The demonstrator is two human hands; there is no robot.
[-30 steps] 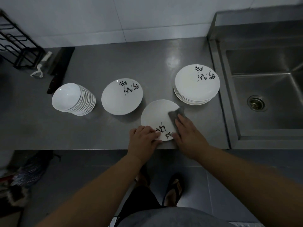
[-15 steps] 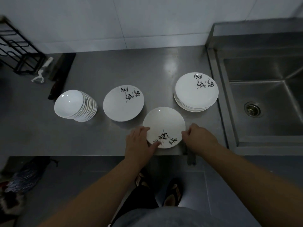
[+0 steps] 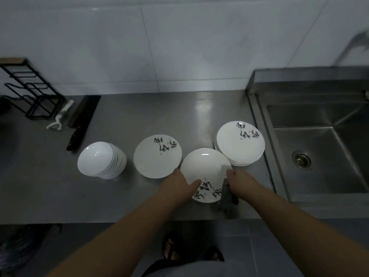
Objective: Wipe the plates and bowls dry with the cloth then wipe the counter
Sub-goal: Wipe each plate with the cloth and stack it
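While the head view is the only one to go on, it shows the step plainly enough: the plate in hand sits at the front edge of the steel counter, between a single plate to its left and a stack of plates just beside it on the right, near the sink. The left hand holds the plate's near-left rim, thumb laid over the face. The right hand grips the right rim with the grey cloth bunched under it and hanging off the counter edge. A stack of bowls waits further left. To dry it well, I judge the cloth should be spread flat under the fingers and swept across the whole face and rim, the left hand steadying.
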